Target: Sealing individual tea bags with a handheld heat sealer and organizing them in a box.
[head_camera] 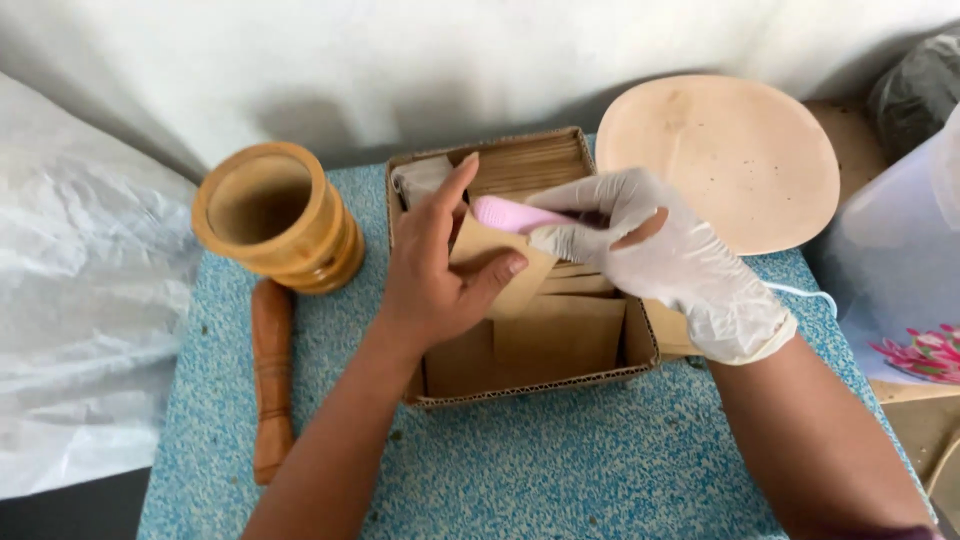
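Note:
A cardboard box (520, 385) packed with several brown paper pouches sits in the middle of the blue speckled table. My bare left hand (435, 270) pinches one brown pouch (500, 265), lifted partly out of the box. My right hand (665, 255), in a white glove torn over one finger, grips a pink handle-like tool (512, 214) pointing left over the box, its tip by my left fingers.
A wooden mortar (275, 215) stands at the left, its wooden pestle (271, 375) lying on the table (560, 470) below it. A round pale wooden plate (725, 160) leans at the back right. White plastic sheets hang at both sides.

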